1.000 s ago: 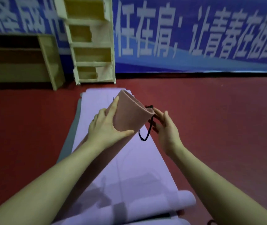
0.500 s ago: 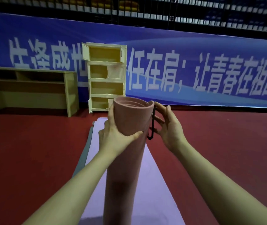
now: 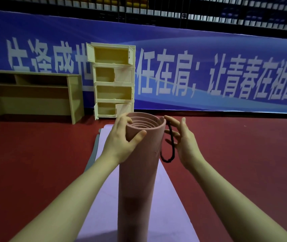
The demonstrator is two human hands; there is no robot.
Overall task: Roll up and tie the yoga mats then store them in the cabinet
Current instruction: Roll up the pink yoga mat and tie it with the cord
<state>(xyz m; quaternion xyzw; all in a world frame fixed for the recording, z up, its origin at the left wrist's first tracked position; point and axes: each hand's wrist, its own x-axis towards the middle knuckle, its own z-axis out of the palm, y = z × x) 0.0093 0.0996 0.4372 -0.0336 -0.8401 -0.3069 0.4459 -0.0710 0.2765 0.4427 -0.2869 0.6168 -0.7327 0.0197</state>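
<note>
one rolled mat [image 3: 136, 172] upright, left hand [image 3: 121, 138] gripping

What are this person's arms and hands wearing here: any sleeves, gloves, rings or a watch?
Nothing shows on them. The left hand and right hand are bare, with no gloves or rings visible, and both forearms are bare as far as the bottom edge of the picture, with no sleeve, watch or band in sight. The fingernails look short and unpainted.
</note>
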